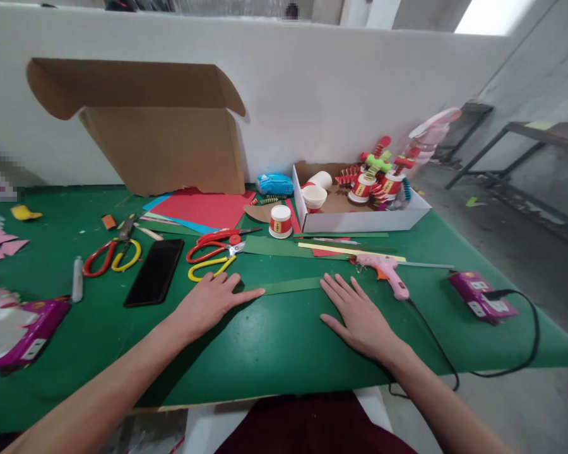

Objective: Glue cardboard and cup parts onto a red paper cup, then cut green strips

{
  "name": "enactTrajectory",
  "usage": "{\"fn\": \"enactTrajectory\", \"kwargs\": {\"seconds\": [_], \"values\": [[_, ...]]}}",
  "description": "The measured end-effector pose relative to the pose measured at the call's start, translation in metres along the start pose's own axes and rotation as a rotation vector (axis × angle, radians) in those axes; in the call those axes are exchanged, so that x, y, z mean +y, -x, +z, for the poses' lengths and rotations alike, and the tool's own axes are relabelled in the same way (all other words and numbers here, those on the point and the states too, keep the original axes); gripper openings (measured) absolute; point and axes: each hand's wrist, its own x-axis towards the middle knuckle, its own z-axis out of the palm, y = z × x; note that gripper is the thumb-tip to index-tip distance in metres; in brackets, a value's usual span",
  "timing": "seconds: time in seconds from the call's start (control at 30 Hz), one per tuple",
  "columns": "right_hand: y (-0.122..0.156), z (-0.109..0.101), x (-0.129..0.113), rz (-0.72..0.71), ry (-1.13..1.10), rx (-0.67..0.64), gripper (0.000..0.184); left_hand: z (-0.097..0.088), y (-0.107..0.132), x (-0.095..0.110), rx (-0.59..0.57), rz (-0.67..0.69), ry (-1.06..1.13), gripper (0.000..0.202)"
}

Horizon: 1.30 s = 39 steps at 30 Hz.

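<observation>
My left hand (211, 301) lies flat on the green table cover (274, 340), fingers stretched out, its fingertips touching the left end of a green paper strip (293, 286). My right hand (360, 313) also lies flat and open, fingers spread, its fingertips at the strip's right end. Neither hand holds anything. Red and yellow scissors (215, 251) lie just beyond my left hand. A pink glue gun (388, 272) lies just beyond my right hand.
A black phone (154, 272) and another pair of scissors (110, 255) lie to the left. A white box (360, 217) holds paper cups and red craft figures. A cup (280, 221), coloured paper sheets (199, 208), a cardboard box (161, 132) and a purple power pack (481, 295) with a cable are there too.
</observation>
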Motion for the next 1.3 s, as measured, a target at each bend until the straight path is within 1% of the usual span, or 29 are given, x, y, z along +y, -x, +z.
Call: {"fn": "enactTrajectory", "kwargs": {"seconds": [0.1, 0.17, 0.2, 0.27, 0.33, 0.37, 0.47, 0.57, 0.63, 0.67, 0.7, 0.77, 0.83, 0.9, 0.97, 1.1, 1.2, 1.3], "values": [[0.002, -0.006, 0.001, 0.078, 0.027, 0.017, 0.071, -0.002, 0.000, 0.001, -0.025, -0.008, -0.011, 0.080], [-0.002, -0.014, -0.008, 0.109, 0.027, 0.030, 0.074, -0.003, 0.000, 0.001, -0.039, -0.011, -0.026, 0.081], [-0.006, -0.018, -0.015, 0.090, 0.017, 0.036, 0.074, -0.004, -0.001, 0.002, -0.043, -0.012, -0.031, 0.080], [-0.017, -0.024, -0.033, -0.033, -0.027, 0.029, 0.073, -0.004, -0.001, 0.003, -0.046, -0.011, -0.042, 0.078], [-0.030, -0.025, -0.052, -0.190, -0.084, -0.022, 0.074, -0.004, -0.002, 0.004, -0.046, -0.009, -0.059, 0.075], [-0.037, -0.024, -0.059, -0.244, -0.108, -0.051, 0.076, -0.004, -0.002, 0.003, -0.044, -0.010, -0.069, 0.073], [-0.052, -0.016, -0.070, -0.320, -0.154, -0.105, 0.083, -0.008, 0.000, 0.002, -0.027, -0.026, -0.079, 0.071], [-0.057, -0.006, -0.068, -0.330, -0.162, -0.100, 0.085, -0.012, 0.008, 0.006, 0.003, -0.100, -0.044, 0.073], [-0.057, -0.002, -0.065, -0.333, -0.157, -0.089, 0.083, -0.012, 0.014, 0.017, 0.058, -0.182, 0.012, 0.072], [-0.057, -0.001, -0.064, -0.336, -0.152, -0.082, 0.081, -0.009, 0.016, 0.025, 0.102, -0.223, 0.050, 0.070], [-0.056, 0.000, -0.064, -0.340, -0.147, -0.073, 0.080, -0.006, 0.017, 0.036, 0.142, -0.235, 0.086, 0.066], [-0.056, 0.002, -0.064, -0.348, -0.139, -0.048, 0.077, 0.002, 0.017, 0.059, 0.204, -0.229, 0.135, 0.054], [-0.056, 0.002, -0.064, -0.351, -0.137, -0.029, 0.077, 0.010, 0.014, 0.078, 0.232, -0.233, 0.165, 0.057], [-0.058, 0.002, -0.065, -0.352, -0.136, -0.032, 0.078, 0.013, 0.009, 0.090, 0.239, -0.263, 0.171, 0.061], [-0.059, -0.001, -0.066, -0.347, -0.133, -0.063, 0.080, 0.014, 0.006, 0.093, 0.228, -0.284, 0.171, 0.062], [-0.060, -0.007, -0.068, -0.328, -0.133, -0.130, 0.085, 0.013, 0.006, 0.090, 0.195, -0.273, 0.178, 0.064], [-0.061, -0.007, -0.068, -0.326, -0.133, -0.132, 0.088, 0.016, 0.010, 0.088, 0.190, -0.283, 0.177, 0.067], [-0.061, -0.004, -0.066, -0.333, -0.124, -0.112, 0.087, 0.020, 0.017, 0.085, 0.190, -0.331, 0.161, 0.069]]}}
